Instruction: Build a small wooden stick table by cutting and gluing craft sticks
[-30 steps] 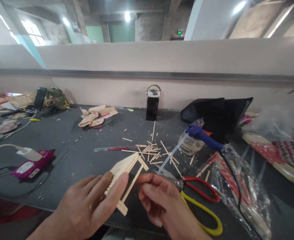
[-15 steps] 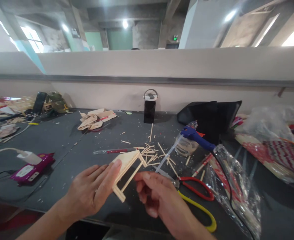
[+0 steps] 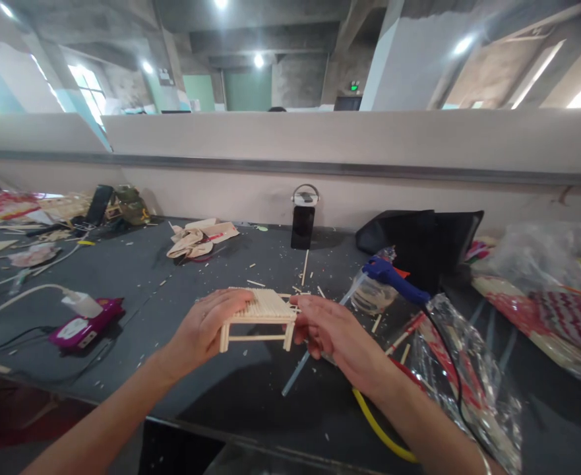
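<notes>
A miniature table (image 3: 266, 305) built of pale wooden sticks is upright in front of me, its slatted top facing up and its front legs joined by a crossbar. My left hand (image 3: 196, 333) is closed on its left side, fingers lying over the top. At the right edge, my right hand (image 3: 339, 333) has its fingers bent around the corner; the exact contact of its fingertips is partly hidden. A translucent glue stick (image 3: 295, 375) lies below the right hand. Under the right forearm shows the yellow handle (image 3: 382, 429) of a cutting tool, mostly covered.
To the right, a blue glue gun (image 3: 394, 278) rests by a clear round container (image 3: 372, 297), near plastic packaging (image 3: 468, 369). A phone (image 3: 303, 227) stands at the back. Crumpled paper (image 3: 196, 241) and a purple power strip (image 3: 85, 323) lie left. Stick scraps litter the desk (image 3: 196, 402).
The miniature table has turned from tilted to upright, its top now facing up. My right hand has moved up to its right edge. The view has shifted slightly.
</notes>
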A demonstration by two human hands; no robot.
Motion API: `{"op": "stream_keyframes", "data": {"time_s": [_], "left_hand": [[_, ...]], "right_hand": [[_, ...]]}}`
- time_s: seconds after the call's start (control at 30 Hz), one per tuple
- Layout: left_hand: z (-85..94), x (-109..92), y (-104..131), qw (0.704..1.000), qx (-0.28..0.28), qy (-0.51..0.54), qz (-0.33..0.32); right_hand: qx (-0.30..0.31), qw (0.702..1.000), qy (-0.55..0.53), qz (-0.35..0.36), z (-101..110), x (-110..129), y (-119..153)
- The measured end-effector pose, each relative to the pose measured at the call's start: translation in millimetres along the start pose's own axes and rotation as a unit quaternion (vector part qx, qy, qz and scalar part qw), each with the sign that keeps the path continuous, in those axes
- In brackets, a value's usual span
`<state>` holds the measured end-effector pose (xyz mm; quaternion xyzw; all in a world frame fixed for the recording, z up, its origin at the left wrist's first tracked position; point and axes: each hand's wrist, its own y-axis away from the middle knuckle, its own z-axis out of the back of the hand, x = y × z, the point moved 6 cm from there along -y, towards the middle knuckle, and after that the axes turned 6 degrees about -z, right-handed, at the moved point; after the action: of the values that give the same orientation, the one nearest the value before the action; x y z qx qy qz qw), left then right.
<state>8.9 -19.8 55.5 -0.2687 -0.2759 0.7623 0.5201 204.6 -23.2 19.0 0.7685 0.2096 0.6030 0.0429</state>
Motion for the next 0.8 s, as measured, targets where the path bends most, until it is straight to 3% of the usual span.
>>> {"op": "stream_keyframes", "data": {"time_s": [0.2, 0.3, 0.33, 0.4, 0.5, 0.63, 0.8], "left_hand": [[-13.6, 10, -1, 0.992, -0.086, 0.049, 0.079], [-8.1, 20, -2, 0.97, -0.176, 0.02, 0.166], [-5.8, 26, 1, 0.951, -0.212, 0.024, 0.224], [-9.0, 42, 13, 0.884, -0.269, 0.114, 0.366], [-30.1, 52, 29, 0.764, -0.266, 0.311, 0.499], [-40.4, 45, 35, 0.703, -0.238, 0.424, 0.519], [-35.5, 34, 45, 0.634, -0.293, 0.489, 0.522]], "right_hand": [[0.025, 0.997, -0.073, 0.029, -10, 10, -19], [0.019, 0.996, -0.076, 0.043, -11, 18, -27], [0.015, 0.996, -0.076, 0.049, -11, 21, -29], [0.005, 0.995, -0.076, 0.06, -11, 23, -33], [-0.014, 0.995, -0.071, 0.068, -9, 22, -41], [-0.036, 0.996, -0.054, 0.059, -7, 12, -52], [-0.022, 0.999, -0.013, 0.028, -14, -7, -60]]}}
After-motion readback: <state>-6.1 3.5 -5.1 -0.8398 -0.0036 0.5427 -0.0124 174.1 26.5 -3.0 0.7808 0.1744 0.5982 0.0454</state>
